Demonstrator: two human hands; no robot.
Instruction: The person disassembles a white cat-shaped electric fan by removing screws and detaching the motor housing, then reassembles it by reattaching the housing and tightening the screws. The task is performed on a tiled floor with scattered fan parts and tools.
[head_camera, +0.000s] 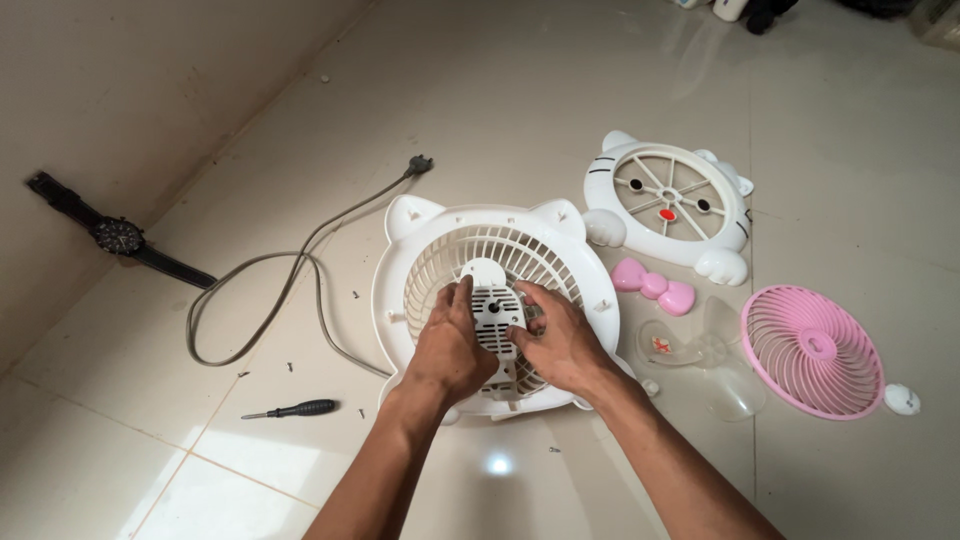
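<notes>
A white fan housing (497, 310) with two cat-ear points lies flat on the pale tiled floor (500, 100), grille side up, and at its middle sits a small slotted motor cover (493, 305). The left hand (450, 345) rests on the left flank of that cover, thumb and fingers curled loosely against it; the right hand (560, 340) presses in from the right, fingers bent around its edge, so both hands are partly closed on the cover rather than clamped tight. The housing looks like thin moulded plastic: light, fairly stiff at the rim, but with slender grille ribs that would likely snap or flex if squeezed, so the solid outer ring or the central hub seems the safer place to take hold. A grey power cord (300, 285) runs off from the housing's left side to a plug (420, 164). To the right lie a white cat-faced front panel (668, 210), a pink bow (653, 285), a clear fan blade (700, 350) and a pink round grille (812, 350). A small black screwdriver (295, 409) lies to the left with loose screws near it, and a wristwatch (118, 236) lies farther off by the wall.
</notes>
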